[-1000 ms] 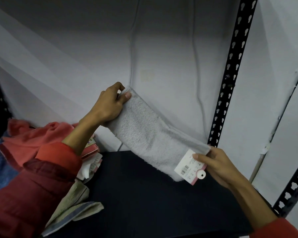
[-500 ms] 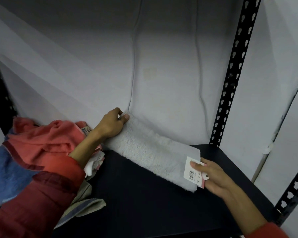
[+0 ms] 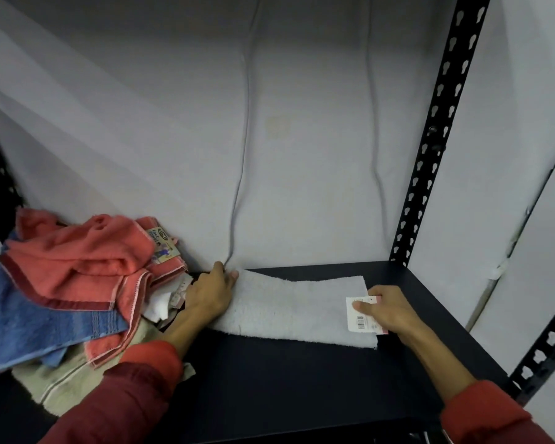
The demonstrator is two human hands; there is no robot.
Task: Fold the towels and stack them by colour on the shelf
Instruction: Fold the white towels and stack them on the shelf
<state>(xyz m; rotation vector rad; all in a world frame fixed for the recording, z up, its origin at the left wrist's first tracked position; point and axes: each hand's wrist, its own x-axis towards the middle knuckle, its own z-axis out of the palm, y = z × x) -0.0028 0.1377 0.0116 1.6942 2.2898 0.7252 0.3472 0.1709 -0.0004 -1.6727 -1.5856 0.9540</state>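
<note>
A folded white towel [image 3: 297,307], thick and nubbly in a long rectangle, lies flat on the smooth black shelf [image 3: 302,386] near the pale back wall. The left hand [image 3: 207,294] grips its left end, fingers curled round the edge, thumb on top. The right hand [image 3: 386,310] holds the right end, its thumb pressing a white paper tag [image 3: 359,315] with a barcode and pink trim; the print is too small to read. To the left sits a rumpled heap of terry towels: coral [image 3: 87,251], blue [image 3: 29,318] and beige [image 3: 68,379]. A label [image 3: 162,245] on the coral pile reads "Face towel". Both sleeves are red.
</note>
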